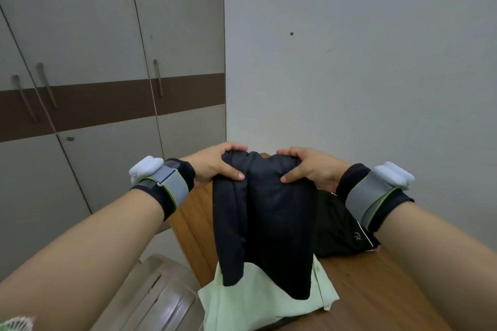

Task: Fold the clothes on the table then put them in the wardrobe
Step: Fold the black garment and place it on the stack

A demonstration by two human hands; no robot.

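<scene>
A dark navy garment hangs in the air above the wooden table. My left hand grips its top left edge and my right hand grips its top right edge, fingers curled over the cloth. Below it a pale green shirt lies folded at the table's near left corner. A black garment with a white stripe and a small logo lies on the table to the right, partly hidden behind the navy one. The grey wardrobe with a brown band stands at the left, its doors closed.
A grey plastic chair or stool stands on the floor left of the table. A plain wall rises right behind the table. Both wrists wear grey bands with white pods.
</scene>
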